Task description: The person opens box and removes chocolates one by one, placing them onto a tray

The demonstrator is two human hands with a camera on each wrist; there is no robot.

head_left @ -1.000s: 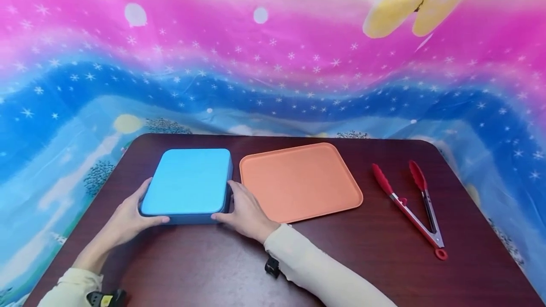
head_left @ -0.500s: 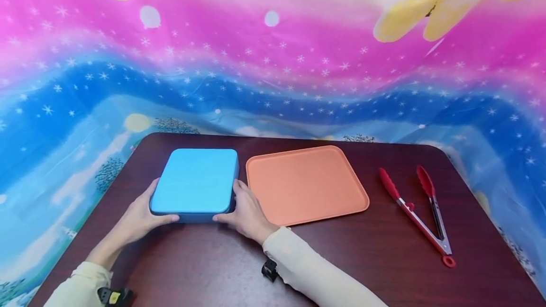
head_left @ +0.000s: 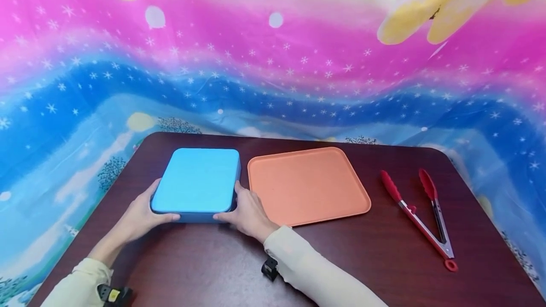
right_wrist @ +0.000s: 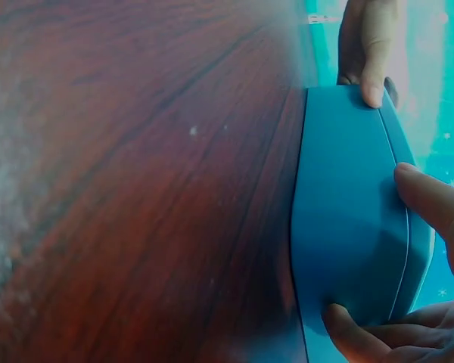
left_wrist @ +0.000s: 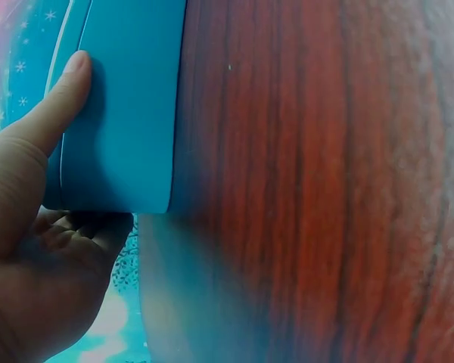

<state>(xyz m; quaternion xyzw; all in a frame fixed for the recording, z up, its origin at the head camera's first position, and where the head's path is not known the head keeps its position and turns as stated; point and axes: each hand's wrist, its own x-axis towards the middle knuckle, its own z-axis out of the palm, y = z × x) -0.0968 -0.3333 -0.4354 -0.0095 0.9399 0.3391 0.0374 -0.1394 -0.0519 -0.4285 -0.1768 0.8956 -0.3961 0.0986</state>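
A square light-blue lunch box [head_left: 196, 179] with its lid on sits at the left of the table. My left hand [head_left: 138, 212] grips its near left corner, thumb along the front face and the other fingers round the left side. At the near right corner my right hand [head_left: 251, 212] holds it the same way. In the left wrist view, the left thumb [left_wrist: 64, 94] lies across the seam between lid and body. The right thumb [right_wrist: 416, 185] presses at that seam in the right wrist view, with a finger [right_wrist: 348, 329] low on the box.
An orange tray [head_left: 309, 186] lies close to the right of the box. Red-tipped tongs [head_left: 422, 221] lie spread apart at the table's right. Behind the dark wooden table [head_left: 341, 259] hangs a colourful printed cloth [head_left: 273, 51].
The head view has shifted slightly, so everything appears a little further right. Both hands keep their hold on the lunch box, which stays in place beside the tray.
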